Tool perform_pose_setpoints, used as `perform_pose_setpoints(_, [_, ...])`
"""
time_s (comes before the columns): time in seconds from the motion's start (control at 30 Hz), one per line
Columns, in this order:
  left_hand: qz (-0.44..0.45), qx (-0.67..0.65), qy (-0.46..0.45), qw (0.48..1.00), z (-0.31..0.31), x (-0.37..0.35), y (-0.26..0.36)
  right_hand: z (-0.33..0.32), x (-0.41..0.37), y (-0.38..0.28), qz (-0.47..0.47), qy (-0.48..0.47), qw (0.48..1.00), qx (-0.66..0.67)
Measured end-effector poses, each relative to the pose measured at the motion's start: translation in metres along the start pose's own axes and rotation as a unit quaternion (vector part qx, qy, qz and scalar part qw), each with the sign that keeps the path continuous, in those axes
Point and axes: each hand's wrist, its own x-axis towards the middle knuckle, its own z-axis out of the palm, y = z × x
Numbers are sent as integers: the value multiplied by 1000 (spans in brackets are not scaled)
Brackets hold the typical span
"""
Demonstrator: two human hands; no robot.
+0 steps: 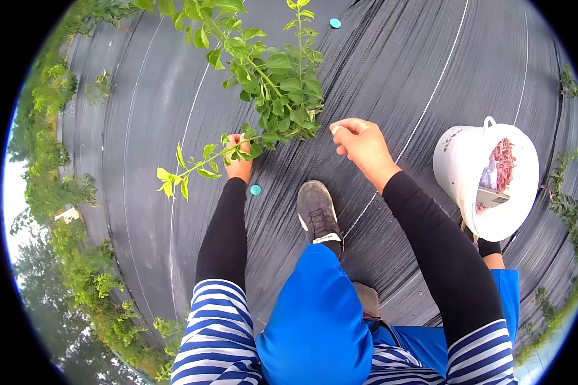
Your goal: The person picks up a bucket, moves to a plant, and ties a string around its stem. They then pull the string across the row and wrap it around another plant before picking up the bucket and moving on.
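A leafy green plant rises from the black ground cover, its long stems leaning outward. My left hand is at a low side shoot with yellow-green tips; its fingers are curled against the shoot and partly covered by leaves. Just right of the plant's base, my right hand is closed in a pinch, apart from the leaves. A small pale spot shows at its fingertips, too small to name.
A white bucket at the right holds reddish-brown strips, a clear plastic piece and a grey boxy device. Turquoise discs dot the woven black sheet. My shoe stands near the plant. Green rows line both sides.
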Motion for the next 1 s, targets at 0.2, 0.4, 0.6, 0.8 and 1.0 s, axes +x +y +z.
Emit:
perform_pose_setpoints(0.2, [-373, -598, -56, 707, -17, -40, 28, 28, 47, -4, 4, 47, 999, -1])
perform_pose_setpoints(0.4, [-383, -756, -195, 494, 17, -96, 63, 37, 55, -10, 24, 70, 997, 6])
perform_pose_setpoints(0.6, [-404, -730, -246, 494, 31, -90, 91, 42, 68, 5, 11, 77, 995, 58])
perform_pose_setpoints(0.8, [-400, -661, -293, 564, 14, -61, 125, 41, 80, 28, 70, 89, 988, 109])
perform_pose_setpoints(1.0, [-218, -505, -288, 784, -25, -35, 187, 20, 54, 36, 58, 61, 960, 268])
